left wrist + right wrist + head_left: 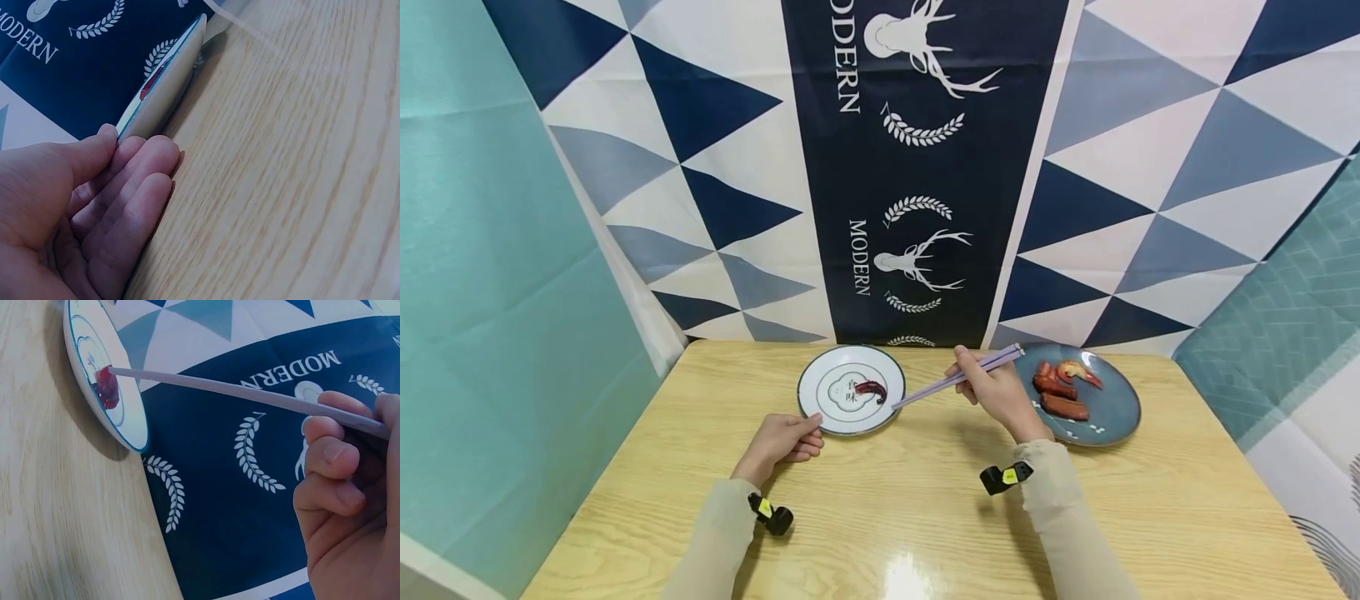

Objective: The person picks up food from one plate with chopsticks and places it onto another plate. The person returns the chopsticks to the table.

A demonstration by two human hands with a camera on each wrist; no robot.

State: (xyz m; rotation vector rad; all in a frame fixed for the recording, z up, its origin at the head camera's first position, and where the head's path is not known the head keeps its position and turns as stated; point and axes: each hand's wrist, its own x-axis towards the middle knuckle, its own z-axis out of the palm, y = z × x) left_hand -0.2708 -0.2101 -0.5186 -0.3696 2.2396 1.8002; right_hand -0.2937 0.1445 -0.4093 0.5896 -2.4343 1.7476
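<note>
My left hand pinches the near-left rim of a white plate between thumb and fingers; the left wrist view shows the thumb on the rim. On that plate lies a dark red, curled piece of food, its exact kind unclear. In my right hand I hold a pair of lilac chopsticks, their tips pointing left over the plate's right edge. The right wrist view has the chopsticks overlapping the red piece; whether they touch it I cannot tell.
A blue-grey plate stands at the right, partly behind my right wrist. It bears sausage-like pieces and a shrimp-like piece. Both plates are near the wooden table's back edge, against a patterned cloth.
</note>
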